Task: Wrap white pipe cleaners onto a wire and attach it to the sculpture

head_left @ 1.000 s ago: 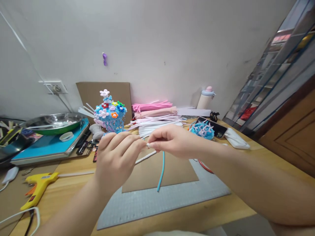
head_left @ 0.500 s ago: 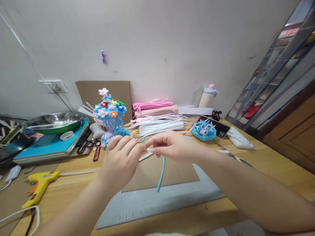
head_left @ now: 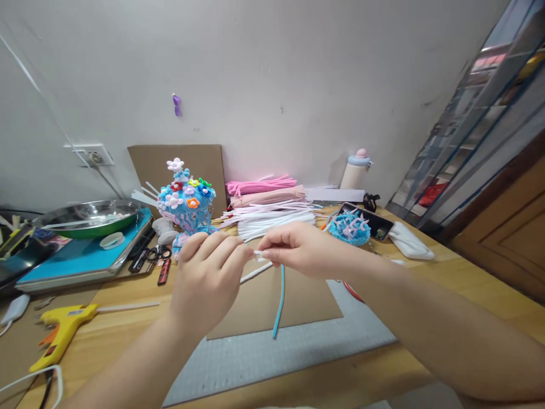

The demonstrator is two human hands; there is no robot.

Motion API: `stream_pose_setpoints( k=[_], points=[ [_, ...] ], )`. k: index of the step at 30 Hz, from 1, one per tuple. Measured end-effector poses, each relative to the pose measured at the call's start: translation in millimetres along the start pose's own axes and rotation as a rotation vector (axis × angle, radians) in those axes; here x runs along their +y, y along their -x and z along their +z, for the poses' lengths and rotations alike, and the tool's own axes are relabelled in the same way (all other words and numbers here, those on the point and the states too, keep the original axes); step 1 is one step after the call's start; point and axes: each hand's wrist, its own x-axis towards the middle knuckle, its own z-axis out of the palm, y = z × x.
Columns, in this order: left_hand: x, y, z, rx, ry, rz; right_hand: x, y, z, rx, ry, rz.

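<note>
My left hand (head_left: 210, 278) is closed, fingers curled over, with a white pipe cleaner (head_left: 258, 254) pinched at its thumb side. My right hand (head_left: 293, 247) meets it from the other side, thumb and index finger pressed on the same white piece. Only a short stretch shows between the fingertips. A white length (head_left: 256, 273) slants down below the hands; whether it is the same pipe cleaner I cannot tell. Beneath them a blue pipe cleaner (head_left: 279, 309) hangs or lies over the cardboard sheet (head_left: 306, 309), its upper end hidden by my right hand.
A grey cutting mat (head_left: 238, 369) lies under the cardboard. Left are a yellow glue gun (head_left: 63, 329), black scissors (head_left: 158, 254) and a metal pan (head_left: 91, 218). Behind stand a blue flowered pipe-cleaner piece (head_left: 187, 196) and bundled pipe cleaners (head_left: 276, 221); a blue round piece (head_left: 349, 227) is right.
The view has shifted slightly. Both hands keep their pinch on the white pipe cleaner, fingertips slightly apart. A red curved handle now shows below my right forearm.
</note>
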Motion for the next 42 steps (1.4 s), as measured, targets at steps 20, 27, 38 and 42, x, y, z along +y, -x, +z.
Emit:
stream_pose_setpoints(
  k=[20, 27, 38, 42],
  points=[
    [2.0, 26.7, 29.4, 0.165, 0.188, 0.024, 33.9, -19.5, 12.7, -0.111, -0.719, 0.184],
    [12.8, 49.0, 49.4, -0.105, 0.472, -0.071, 63.4, -21.8, 56.4, -0.061, -0.472, 0.191],
    [2.7, 34.1, 44.5, -0.545, 0.678, -0.519, 54.4, 33.2, 102.5, 0.122, 0.170, -0.125],
    [6.6, 36.9, 29.8, -0.515, 0.613, -0.559, 49.1, 41.6, 105.3, 0.150, 0.173, -0.172]
  ],
)
